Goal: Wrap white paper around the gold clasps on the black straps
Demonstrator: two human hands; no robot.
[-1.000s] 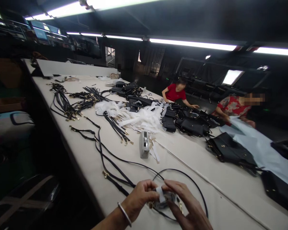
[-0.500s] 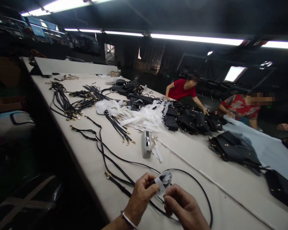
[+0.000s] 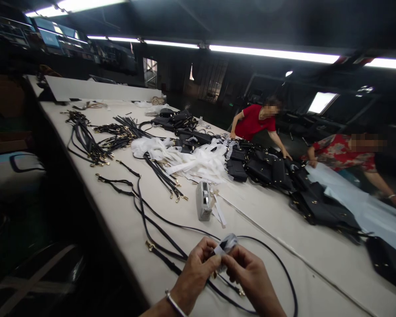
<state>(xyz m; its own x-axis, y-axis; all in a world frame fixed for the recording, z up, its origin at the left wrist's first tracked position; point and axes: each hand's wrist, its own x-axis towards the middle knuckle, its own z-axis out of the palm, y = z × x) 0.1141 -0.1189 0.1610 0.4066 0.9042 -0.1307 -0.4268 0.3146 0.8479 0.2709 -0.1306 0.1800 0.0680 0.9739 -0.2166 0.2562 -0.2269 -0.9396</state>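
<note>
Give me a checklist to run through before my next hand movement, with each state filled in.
1. Left hand gripping the wrapped piece: ok, pinched between thumb and fingers.
2. Right hand on the same piece: ok, fingertips at its right side.
3. Wrapping closed all round: cannot tell, fingers cover part.
4. Tape dispenser standing apart from both hands: ok, just beyond them.
5. Space beneath the hands free of black straps: not ok, some run under them.

Black bags (image 3: 265, 169) heaped on worktop (image 3: 273, 209); person in red (image 3: 251, 121) and person in floral top (image 3: 338, 149) beyond; strip lights (image 3: 273, 53) overhead.
</note>
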